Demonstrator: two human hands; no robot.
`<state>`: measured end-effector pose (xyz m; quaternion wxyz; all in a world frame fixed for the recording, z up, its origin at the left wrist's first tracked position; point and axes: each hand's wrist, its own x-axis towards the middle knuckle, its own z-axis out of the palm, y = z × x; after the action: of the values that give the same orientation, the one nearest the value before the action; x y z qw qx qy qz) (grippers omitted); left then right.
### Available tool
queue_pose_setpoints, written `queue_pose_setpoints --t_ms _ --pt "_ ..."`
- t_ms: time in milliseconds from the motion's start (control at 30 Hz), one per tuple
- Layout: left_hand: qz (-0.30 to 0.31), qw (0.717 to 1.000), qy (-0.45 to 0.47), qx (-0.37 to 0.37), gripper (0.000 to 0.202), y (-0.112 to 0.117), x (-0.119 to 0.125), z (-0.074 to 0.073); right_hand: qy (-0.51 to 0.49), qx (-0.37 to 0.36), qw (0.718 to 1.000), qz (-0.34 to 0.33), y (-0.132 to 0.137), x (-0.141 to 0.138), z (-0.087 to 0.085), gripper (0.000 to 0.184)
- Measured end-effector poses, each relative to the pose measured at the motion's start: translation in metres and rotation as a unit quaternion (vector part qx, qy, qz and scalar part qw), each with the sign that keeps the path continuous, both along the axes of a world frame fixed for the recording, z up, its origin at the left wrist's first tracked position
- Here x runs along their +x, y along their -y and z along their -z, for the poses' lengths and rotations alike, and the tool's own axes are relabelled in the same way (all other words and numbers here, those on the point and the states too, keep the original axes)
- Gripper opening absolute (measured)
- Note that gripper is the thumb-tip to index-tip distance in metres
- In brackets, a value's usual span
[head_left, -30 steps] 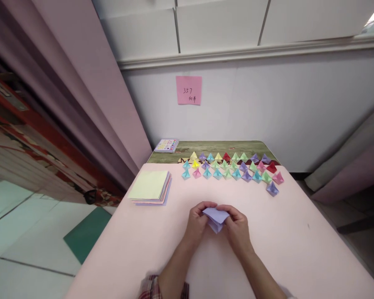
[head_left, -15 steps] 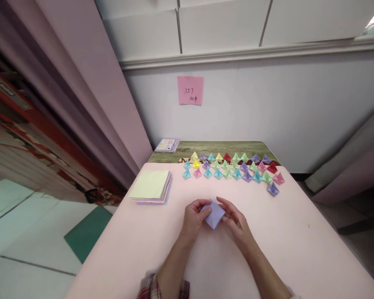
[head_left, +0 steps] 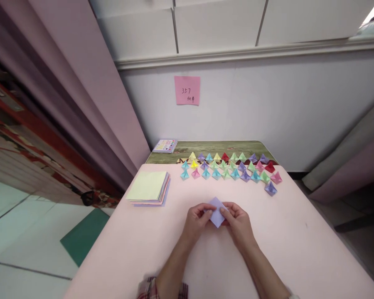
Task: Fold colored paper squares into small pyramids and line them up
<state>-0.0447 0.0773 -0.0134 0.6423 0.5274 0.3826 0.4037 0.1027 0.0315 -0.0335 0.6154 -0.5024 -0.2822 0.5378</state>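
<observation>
A folded lavender origami paper (head_left: 217, 216), diamond-shaped with one corner toward me, is held just above the table between both hands. My left hand (head_left: 198, 218) pinches its left side, thumb on top and fingers at the edge. At its right side my right hand (head_left: 238, 220) also grips, thumb pressed on the face and fingers behind. Beyond the hands stand rows of small folded paper pieces in many colours, among them a purple one (head_left: 271, 189) nearest me on the right and a red one (head_left: 225, 157) in the back row.
A stack of square paper (head_left: 146, 185), pale yellow on top, lies on the left of the pink-covered table (head_left: 137, 249). A printed packet (head_left: 165, 145) sits at the far left corner. A pink note (head_left: 187, 90) hangs on the wall; a green square (head_left: 84, 236) is on the floor.
My right hand has closed on the right side of the lavender paper, thumb now on its face. The paper has turned slightly and its outline looks flatter.
</observation>
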Motion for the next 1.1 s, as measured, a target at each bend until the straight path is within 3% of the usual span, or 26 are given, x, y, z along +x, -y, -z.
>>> queue_pose_setpoints --t_ms 100,300,700,1100 --pt "0.013 0.998 0.041 -0.055 0.031 0.0 -0.001 0.0 0.008 0.015 1.0 -0.002 -0.001 0.002 -0.004 0.045" --pt "0.041 0.987 0.1 -0.122 0.055 -0.002 -0.004 -0.002 0.003 0.044 0.997 -0.065 -0.002 0.012 -0.01 0.042" --pt "0.04 0.988 0.1 -0.108 0.041 -0.002 -0.004 -0.004 -0.01 0.048 0.996 -0.078 -0.003 0.015 -0.007 0.042" --pt "0.034 0.991 0.075 -0.109 0.049 -0.003 -0.003 0.003 0.002 0.028 0.999 -0.023 -0.007 0.007 -0.004 0.033"
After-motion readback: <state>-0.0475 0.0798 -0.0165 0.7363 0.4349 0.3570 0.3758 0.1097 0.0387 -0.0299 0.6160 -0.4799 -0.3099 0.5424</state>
